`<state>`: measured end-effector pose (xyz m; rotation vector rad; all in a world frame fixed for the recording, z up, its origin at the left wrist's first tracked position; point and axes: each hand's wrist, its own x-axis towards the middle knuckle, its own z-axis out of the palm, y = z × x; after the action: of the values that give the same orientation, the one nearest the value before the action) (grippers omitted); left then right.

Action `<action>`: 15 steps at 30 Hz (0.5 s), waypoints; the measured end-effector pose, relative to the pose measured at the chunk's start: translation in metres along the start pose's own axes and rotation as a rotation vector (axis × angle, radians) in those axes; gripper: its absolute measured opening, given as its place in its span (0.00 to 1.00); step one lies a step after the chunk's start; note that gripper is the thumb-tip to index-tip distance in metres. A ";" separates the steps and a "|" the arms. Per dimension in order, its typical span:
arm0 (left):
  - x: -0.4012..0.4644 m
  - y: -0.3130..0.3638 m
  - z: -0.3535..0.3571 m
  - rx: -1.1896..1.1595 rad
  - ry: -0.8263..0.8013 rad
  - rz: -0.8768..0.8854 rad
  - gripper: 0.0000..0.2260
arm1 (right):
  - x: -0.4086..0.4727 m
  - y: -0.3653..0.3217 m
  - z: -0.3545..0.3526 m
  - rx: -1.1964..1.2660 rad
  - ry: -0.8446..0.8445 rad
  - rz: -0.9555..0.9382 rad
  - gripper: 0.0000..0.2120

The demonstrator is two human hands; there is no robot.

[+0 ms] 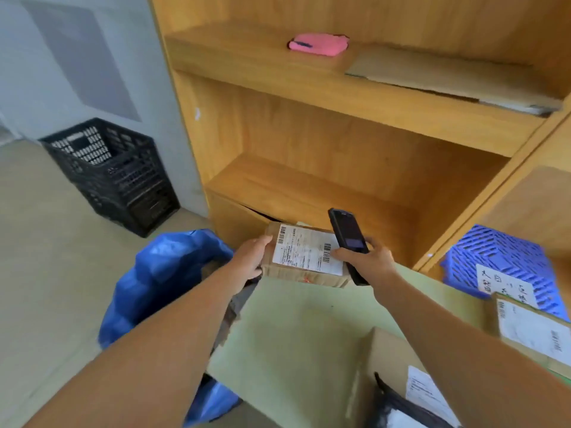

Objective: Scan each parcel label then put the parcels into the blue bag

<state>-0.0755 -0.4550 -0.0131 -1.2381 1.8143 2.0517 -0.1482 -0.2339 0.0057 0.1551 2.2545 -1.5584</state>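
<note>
Parcel (304, 257) gripped at left end by left hand (251, 257), w/ label up; scanner (349, 239) grasped by right hand (367, 261) at parcel's right end; blue bag (160, 273) left of parcel.

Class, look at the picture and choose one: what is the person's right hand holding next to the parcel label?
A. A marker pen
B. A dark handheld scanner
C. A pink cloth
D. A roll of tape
B. The right hand grips a dark handheld scanner beside the white label of the cardboard parcel, which the left hand holds at its other end.
</note>
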 end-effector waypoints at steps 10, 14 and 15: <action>0.010 -0.039 -0.172 -0.029 0.371 0.109 0.11 | -0.010 -0.038 0.187 -0.186 -0.304 -0.112 0.28; 0.013 -0.074 -0.203 -0.033 0.403 0.078 0.11 | -0.007 -0.021 0.239 -0.251 -0.335 -0.076 0.33; 0.016 -0.085 -0.209 -0.022 0.412 0.054 0.12 | -0.005 -0.015 0.251 -0.262 -0.340 -0.062 0.34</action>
<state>0.0647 -0.6221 -0.0752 -1.7418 2.0090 1.9554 -0.0838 -0.4687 -0.0555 -0.2377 2.1758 -1.1949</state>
